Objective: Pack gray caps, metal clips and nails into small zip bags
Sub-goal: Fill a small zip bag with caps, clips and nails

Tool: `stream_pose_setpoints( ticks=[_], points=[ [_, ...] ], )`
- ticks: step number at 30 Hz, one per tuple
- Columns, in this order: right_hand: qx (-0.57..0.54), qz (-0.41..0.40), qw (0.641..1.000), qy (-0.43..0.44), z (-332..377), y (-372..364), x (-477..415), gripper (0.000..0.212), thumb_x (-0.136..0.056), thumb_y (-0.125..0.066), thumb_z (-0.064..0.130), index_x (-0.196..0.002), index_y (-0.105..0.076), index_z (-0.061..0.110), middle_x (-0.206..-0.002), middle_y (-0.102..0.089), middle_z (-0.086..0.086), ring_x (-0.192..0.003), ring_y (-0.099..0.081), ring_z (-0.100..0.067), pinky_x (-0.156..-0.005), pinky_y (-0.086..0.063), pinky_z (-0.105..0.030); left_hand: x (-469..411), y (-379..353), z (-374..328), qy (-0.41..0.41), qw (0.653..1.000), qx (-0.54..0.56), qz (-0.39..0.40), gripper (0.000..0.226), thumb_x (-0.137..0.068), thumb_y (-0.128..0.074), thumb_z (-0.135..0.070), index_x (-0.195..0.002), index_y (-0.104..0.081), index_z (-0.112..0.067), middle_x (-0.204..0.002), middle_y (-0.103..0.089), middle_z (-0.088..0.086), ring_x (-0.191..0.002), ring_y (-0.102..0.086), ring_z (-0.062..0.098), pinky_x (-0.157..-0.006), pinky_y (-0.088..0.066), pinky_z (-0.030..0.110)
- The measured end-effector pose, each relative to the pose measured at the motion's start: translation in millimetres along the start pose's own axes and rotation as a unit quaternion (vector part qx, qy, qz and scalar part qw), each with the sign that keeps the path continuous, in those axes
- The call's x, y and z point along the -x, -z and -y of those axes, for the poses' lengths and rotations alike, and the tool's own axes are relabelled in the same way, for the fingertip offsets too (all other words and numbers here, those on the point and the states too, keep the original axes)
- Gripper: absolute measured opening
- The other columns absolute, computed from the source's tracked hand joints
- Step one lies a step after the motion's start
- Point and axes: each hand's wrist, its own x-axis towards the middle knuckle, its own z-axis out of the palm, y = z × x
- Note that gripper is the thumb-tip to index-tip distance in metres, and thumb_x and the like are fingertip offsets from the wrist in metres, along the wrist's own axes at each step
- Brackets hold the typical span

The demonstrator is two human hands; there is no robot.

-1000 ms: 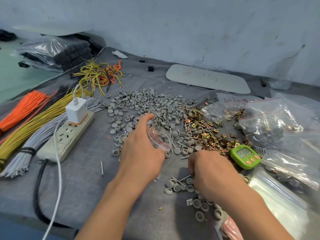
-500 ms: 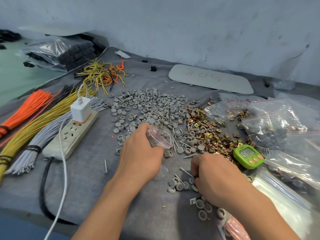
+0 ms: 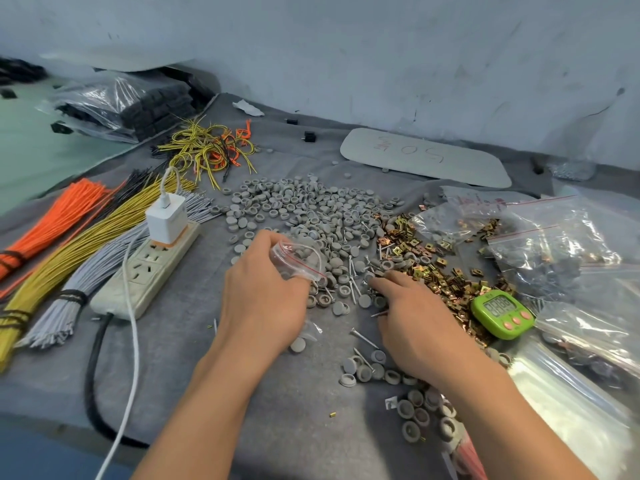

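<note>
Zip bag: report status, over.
Left hand holds small zip bag over gray caps. Right hand reaches into loose nails, grasp hidden. Green timer beside it, not blocking.

A single view is supplied, from a wide-angle camera worn on the head. It is directed forward and down onto the grey felt-covered table [image 3: 173, 375], at close range. The left hand [image 3: 263, 299] and right hand [image 3: 415, 323] are framed centrally; the pale scuffed wall [image 3: 381, 64] is caught along the top.

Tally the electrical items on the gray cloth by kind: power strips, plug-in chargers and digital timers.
Power strip: 1
White charger: 1
Green timer: 1
Total: 3
</note>
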Motion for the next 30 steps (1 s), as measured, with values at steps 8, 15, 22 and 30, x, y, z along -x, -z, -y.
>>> stream_pose_setpoints(
  ticks=[8,15,22,30],
  points=[
    [-0.041,-0.027,0.998,-0.034,8.0,2.1,-7.2,0.036,-0.082,-0.051,-0.004,-0.094,-0.057,0.029,-0.083,-0.058,0.009,-0.07,-0.05,-0.006,-0.054,-0.035,-0.026,-5.0,4.4,5.4,0.007,1.0,-0.019,-0.009,0.031,-0.087,-0.076,-0.024,-0.102,-0.055,-0.041,-0.091,-0.059,-0.025,-0.078,-0.057,-0.003,-0.059,-0.035,0.016],
    [-0.058,-0.118,0.988,-0.077,9.4,16.9,0.8,0.023,-0.088,-0.065,0.012,-0.086,-0.071,0.034,-0.088,-0.069,0.012,-0.079,-0.061,-0.015,-0.071,-0.052,-0.031,-7.1,8.7,9.2,0.002,1.0,-0.03,-0.003,0.034,-0.085,-0.077,-0.024,-0.102,-0.054,-0.042,-0.093,-0.06,-0.023,-0.08,-0.054,-0.003,-0.058,-0.033,0.017],
    [0.001,0.042,0.999,-0.016,29.0,8.0,16.1,0.007,-0.091,-0.064,0.024,-0.086,-0.066,0.028,-0.085,-0.07,0.005,-0.08,-0.067,-0.019,-0.076,-0.057,-0.034,-3.9,4.8,7.3,-0.012,0.999,-0.031,0.039,0.036,-0.085,-0.075,-0.02,-0.097,-0.051,-0.044,-0.091,-0.061,-0.019,-0.078,-0.06,0.004,-0.057,-0.043,0.026],
    [-0.275,-0.189,0.943,0.011,29.5,32.1,14.1,0.023,-0.09,-0.076,0.021,-0.073,-0.068,0.034,-0.068,-0.067,0.021,-0.057,-0.063,-0.003,-0.049,-0.053,-0.024,8.7,-3.7,-2.9,-0.091,0.988,-0.051,0.118,0.048,-0.074,-0.077,-0.008,-0.096,-0.051,-0.042,-0.089,-0.063,-0.014,-0.079,-0.058,0.009,-0.064,-0.047,0.034]
  ],
)
